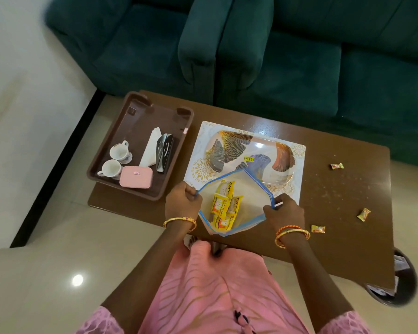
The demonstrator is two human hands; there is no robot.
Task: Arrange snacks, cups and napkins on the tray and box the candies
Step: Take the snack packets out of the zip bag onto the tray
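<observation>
A clear zip bag (237, 203) of yellow snack packets (225, 208) is held open above the tabletop (348, 237), its rim pinched by the left hand (182, 201) and right hand (284, 212); three candies (337, 166) are scattered to the right.

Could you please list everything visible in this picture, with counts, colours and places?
Coffee table: one, brown, centre.
Serving tray: one, brown, table's left end.
Teacups: two, white, in serving tray.
Pink box: one, closed, in serving tray beside cups.
Napkin holder: one, black, in serving tray, white napkins against it.
Leaf-patterned tray: one, gold and blue, on white placemat.
Zip bag: one, clear, blue-edged, held open over table.
Snack packets: several, yellow, inside bag.
Candies: three, wrapped, on table's right.
Sofa: green, behind table.
Bin: one, dark, lower right.
Left hand: grips bag's left rim.
Right hand: grips bag's right rim.
</observation>
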